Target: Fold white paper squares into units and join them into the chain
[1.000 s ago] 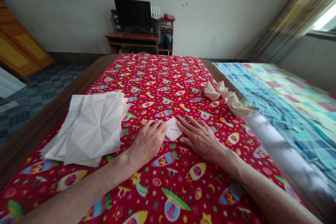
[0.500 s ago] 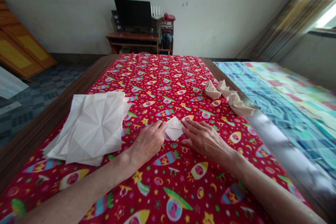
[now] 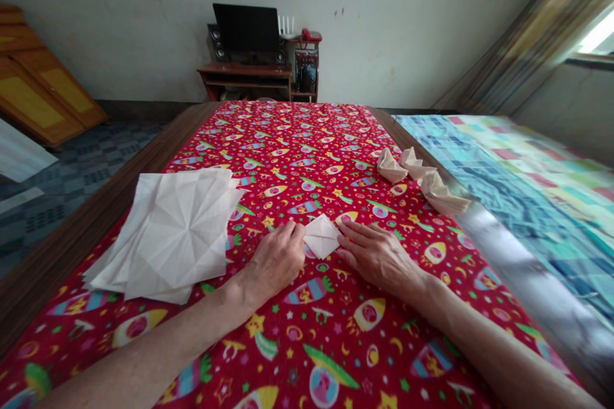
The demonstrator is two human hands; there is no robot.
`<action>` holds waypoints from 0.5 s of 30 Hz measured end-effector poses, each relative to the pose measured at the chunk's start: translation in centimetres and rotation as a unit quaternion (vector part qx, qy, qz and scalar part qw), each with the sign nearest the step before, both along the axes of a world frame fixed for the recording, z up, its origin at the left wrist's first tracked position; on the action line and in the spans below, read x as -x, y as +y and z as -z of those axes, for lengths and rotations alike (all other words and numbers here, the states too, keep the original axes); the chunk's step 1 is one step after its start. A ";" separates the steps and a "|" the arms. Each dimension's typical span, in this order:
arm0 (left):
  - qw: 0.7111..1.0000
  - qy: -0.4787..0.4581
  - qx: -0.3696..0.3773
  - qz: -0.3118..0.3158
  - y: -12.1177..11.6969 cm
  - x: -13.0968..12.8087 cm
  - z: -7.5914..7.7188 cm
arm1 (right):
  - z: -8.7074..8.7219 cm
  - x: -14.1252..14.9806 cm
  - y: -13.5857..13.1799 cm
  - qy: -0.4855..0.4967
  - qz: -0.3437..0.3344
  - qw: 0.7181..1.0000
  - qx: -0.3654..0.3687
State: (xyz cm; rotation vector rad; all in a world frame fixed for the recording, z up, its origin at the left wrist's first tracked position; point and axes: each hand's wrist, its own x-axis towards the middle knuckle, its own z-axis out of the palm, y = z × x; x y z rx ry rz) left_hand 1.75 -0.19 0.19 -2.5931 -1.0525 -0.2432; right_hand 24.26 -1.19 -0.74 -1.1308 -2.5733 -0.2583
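Observation:
A small white square of folded paper [image 3: 322, 237] lies on the red patterned cloth, turned like a diamond, with crease lines across its top. My left hand [image 3: 282, 250] is closed at its left corner, the fingers curled and pinching the edge. On the other side my right hand [image 3: 371, 252] rests with its fingers stretched out flat, fingertips at the right corner, thumb tucked close below them. To the left of my left hand is a stack of larger creased white paper sheets [image 3: 185, 233], the top one marked with folds radiating from its centre.
Three folded cream paper pieces [image 3: 444, 195] sit by the table's right edge. The red cloth [image 3: 297, 140] covers most of the brown table [image 3: 158, 134]. A bed with a checked blue sheet [image 3: 460, 166] adjoins on the right. A monitor [image 3: 245, 29] stands on a desk beyond.
My right thumb has drawn in toward its fingers at the paper's right corner. The whole view has shifted slightly; the folded paper stays between my hands.

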 end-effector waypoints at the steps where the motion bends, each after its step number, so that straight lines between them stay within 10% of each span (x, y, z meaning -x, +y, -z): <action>1: 1.000 -0.001 0.002 0.000 0.0 0.0 0.1 | 0.0 0.0 0.0 0.001 0.001 1.000 -0.002; 15: 0.999 0.012 0.037 -0.018 0.1 0.1 0.1 | 0.5 -0.2 0.0 0.035 0.006 0.999 -0.016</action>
